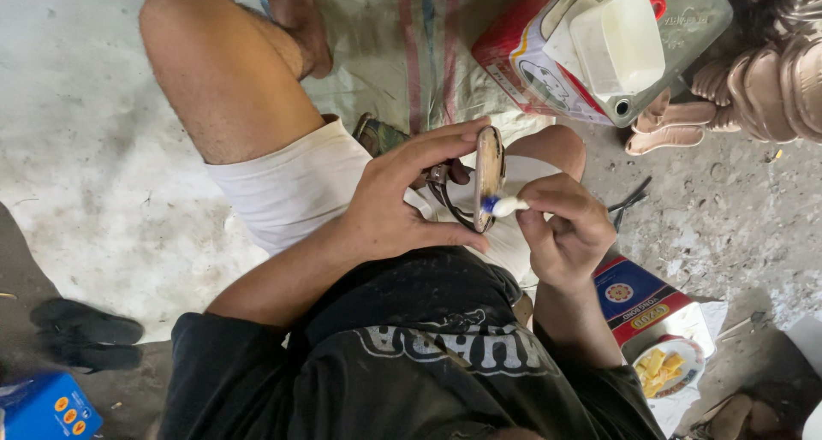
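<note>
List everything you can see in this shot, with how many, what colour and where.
Sandal sole: one, tan, held on edge at centre.
Small tube: one, white with blue cap, at the sole's edge.
Large tin: one, red and white, top right, with a pale plastic tub on it.
Stacked sandals: several, tan, right edge.
Woven sack: one, striped beige, top centre.
Bowl: one, white, yellow pieces inside, lower right.
Flip-flops: two, black, lower left.
Box: one, blue, bottom left corner.
Left hand: grips the sole.
Right hand: pinches the tube.
</note>
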{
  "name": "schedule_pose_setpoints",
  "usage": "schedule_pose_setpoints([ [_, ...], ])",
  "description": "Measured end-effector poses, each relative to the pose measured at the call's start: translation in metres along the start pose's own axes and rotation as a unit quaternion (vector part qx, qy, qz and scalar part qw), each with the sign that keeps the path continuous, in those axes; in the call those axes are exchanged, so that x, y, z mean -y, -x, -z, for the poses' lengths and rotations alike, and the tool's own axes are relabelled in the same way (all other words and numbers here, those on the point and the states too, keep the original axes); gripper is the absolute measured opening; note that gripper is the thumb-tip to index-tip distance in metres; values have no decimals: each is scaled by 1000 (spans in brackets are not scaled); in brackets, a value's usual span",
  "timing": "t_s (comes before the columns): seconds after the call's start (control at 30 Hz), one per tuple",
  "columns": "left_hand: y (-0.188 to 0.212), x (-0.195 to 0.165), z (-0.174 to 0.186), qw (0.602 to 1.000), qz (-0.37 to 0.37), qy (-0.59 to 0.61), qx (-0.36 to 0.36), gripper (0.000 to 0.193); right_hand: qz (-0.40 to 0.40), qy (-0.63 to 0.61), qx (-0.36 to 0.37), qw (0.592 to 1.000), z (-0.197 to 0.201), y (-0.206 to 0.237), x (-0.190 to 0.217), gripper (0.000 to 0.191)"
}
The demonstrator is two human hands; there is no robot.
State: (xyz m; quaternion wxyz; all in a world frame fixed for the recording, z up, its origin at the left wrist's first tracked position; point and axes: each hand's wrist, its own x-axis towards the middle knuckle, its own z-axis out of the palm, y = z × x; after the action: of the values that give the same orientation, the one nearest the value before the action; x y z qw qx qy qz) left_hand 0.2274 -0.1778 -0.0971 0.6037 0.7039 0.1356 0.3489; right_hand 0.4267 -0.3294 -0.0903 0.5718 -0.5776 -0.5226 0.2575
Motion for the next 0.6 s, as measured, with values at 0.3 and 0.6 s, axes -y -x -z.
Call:
schedule_pose_setpoints([
  [0.3,-2,-18,1,984,165,68,17,103,27,35,6,999,2,-12,3,17],
  [0.6,-7,-27,0,946,222,232,49,109,42,80,-5,996,10,-22,5,15],
])
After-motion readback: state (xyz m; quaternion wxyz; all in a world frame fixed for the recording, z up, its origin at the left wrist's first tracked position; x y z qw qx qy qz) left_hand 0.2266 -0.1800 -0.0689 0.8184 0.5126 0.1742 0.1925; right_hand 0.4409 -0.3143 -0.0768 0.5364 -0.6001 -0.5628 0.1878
